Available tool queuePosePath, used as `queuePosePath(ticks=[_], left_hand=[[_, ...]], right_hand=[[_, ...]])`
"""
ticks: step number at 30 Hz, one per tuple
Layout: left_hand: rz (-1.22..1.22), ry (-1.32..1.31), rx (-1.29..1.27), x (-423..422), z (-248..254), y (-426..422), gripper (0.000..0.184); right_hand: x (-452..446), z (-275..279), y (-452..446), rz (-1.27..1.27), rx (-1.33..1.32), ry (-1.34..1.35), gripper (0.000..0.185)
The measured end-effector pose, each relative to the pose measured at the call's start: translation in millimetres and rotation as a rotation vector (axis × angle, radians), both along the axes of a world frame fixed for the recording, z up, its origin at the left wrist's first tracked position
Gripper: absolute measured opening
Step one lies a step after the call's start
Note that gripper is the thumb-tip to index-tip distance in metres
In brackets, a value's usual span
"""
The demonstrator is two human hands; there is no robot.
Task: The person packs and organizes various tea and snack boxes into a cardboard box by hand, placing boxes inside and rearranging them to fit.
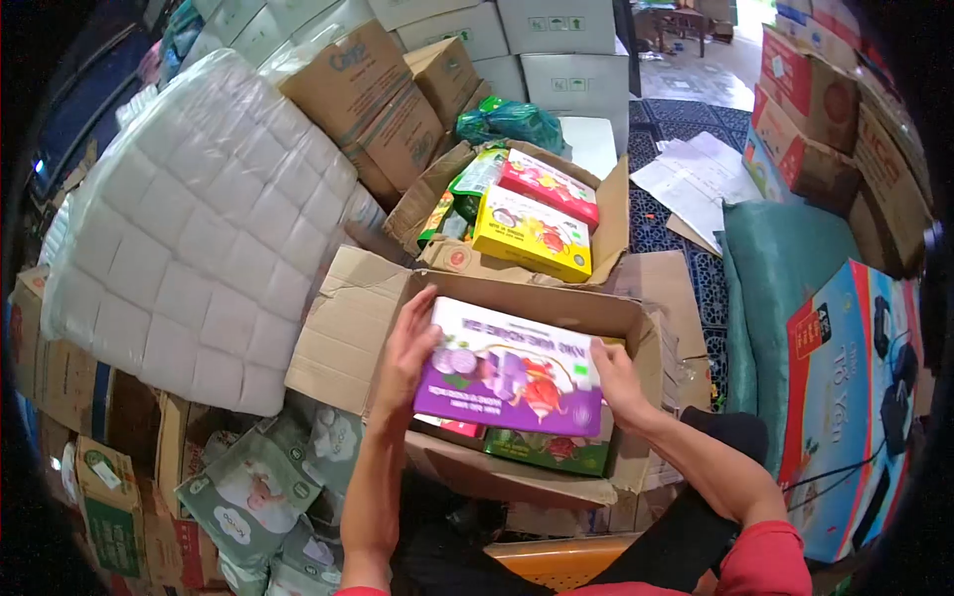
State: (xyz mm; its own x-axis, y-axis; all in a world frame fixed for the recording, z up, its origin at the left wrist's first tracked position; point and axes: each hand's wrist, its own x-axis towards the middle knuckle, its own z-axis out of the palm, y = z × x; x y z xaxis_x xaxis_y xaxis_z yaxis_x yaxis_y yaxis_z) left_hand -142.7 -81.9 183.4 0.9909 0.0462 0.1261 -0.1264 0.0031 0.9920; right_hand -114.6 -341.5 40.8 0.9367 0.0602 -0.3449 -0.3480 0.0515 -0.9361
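Between my two hands is a purple and white food box (507, 372) with pictures of purple slices on its face, its print upside down to me. My left hand (409, 343) grips its left end, and my right hand (618, 382) grips the right end. The box is over an open cardboard carton (537, 475), tilted toward me. Inside that carton, a dark green box (552, 452) and part of a red box show below the purple one. Behind stands a second open carton (618, 214) with a yellow box (534, 233), a red box (549, 189) and green packets (479, 179).
A large plastic-wrapped white pack (199, 238) leans at left, above several grey-green diaper packs (253, 487). Brown cartons (368, 109) and white cartons (571, 89) are stacked behind. At right are papers (696, 179), a green cushion (790, 288) and a blue-red box (830, 397).
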Motion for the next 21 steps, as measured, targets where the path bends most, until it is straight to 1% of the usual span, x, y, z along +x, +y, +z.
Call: queuePosePath(ticks=[2, 3, 4, 6, 7, 8, 10, 12, 13, 16, 17, 20, 21], left_hand=[[0.016, 0.353, -0.024, -3.2, -1.3, 14.4, 0.057], [-0.033, 0.342, -0.045, -6.2, -3.8, 19.5, 0.062], [0.019, 0.323, 0.015, -6.6, -7.3, 25.4, 0.064], [0.128, 0.287, 0.132, -5.1, -0.2, 22.9, 0.068], [0.226, 0.307, 0.17, -7.2, 10.1, 24.4, 0.075], [0.323, 0.34, 0.146, -4.6, 17.7, 28.9, 0.071], [0.266, 0.356, -0.077, 0.4, 32.0, 47.6, 0.063], [0.169, 0.311, -0.141, 5.4, 48.2, 41.3, 0.055], [0.145, 0.219, -0.1, 9.0, 54.0, 27.2, 0.066], [-0.022, 0.158, -0.112, 1.4, 62.4, -1.1, 0.082], [-0.064, 0.142, -0.08, -0.9, 62.3, -6.2, 0.094], [-0.02, 0.072, 0.14, 18.3, 50.7, -2.9, 0.095], [-0.047, 0.067, 0.076, 34.6, 62.5, -12.2, 0.095]], right_hand=[[5.4, 21.5, 2.3, -0.015, 0.025, -0.176, 0.039], [13.1, 24.2, -0.2, -0.005, 0.084, -0.259, 0.034], [16.7, 28.1, -2.3, 0.011, 0.121, -0.306, 0.036], [18.3, 53.8, -3.2, 0.047, 0.192, -0.394, 0.038], [23.0, 58.8, -5.1, 0.122, 0.127, -0.489, 0.044], [25.5, 63.8, -2.0, 0.151, 0.314, -0.311, 0.046], [34.5, 79.2, -3.2, 0.225, 0.489, -0.222, 0.045], [41.8, 69.7, 1.4, 0.236, 0.562, -0.237, 0.045], [41.4, 70.9, 5.4, 0.199, 0.594, -0.215, 0.046], [52.2, 64.0, 14.2, -0.004, 0.743, -0.303, 0.05], [58.2, 62.9, 12.4, -0.026, 0.76, -0.305, 0.051], [67.9, 76.3, -3.4, -0.048, 0.922, -0.405, 0.05], [81.5, 66.4, -5.3, -0.057, 0.905, -0.438, 0.047]])
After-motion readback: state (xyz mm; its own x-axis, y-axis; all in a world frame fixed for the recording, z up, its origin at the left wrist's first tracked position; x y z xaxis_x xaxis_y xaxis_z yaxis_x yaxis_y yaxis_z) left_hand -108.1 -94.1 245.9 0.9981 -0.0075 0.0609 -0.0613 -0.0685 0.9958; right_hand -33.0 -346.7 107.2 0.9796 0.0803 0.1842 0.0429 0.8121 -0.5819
